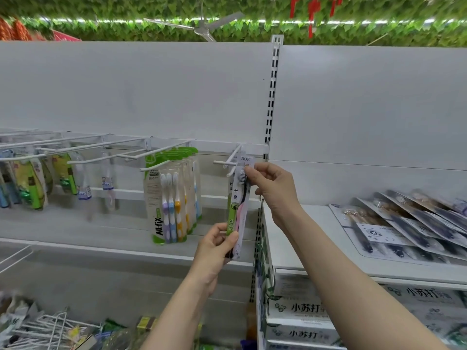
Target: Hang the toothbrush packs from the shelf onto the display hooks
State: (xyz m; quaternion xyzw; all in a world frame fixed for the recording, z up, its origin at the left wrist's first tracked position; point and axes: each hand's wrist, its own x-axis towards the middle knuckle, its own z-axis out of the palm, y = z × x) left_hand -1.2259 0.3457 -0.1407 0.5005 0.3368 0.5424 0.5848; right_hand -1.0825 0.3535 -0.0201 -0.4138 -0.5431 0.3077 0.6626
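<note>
A narrow BQB toothbrush pack (240, 205) hangs upright at the white display hook (231, 162), its top tab level with the hook's tip. My right hand (271, 186) pinches the pack's top near the brush head. My left hand (214, 248) grips its lower end. A second BQB pack sits behind it on the same hook. More flat toothbrush packs (409, 228) lie fanned out on the white shelf (298, 248) to the right.
A bunch of All-fix multi-brush packs (171, 195) hangs on the hook to the left, with more hooks and small packs further left. A slotted upright (271, 97) divides the bays. Boxes (303, 311) stand under the right shelf; loose hooks lie lower left.
</note>
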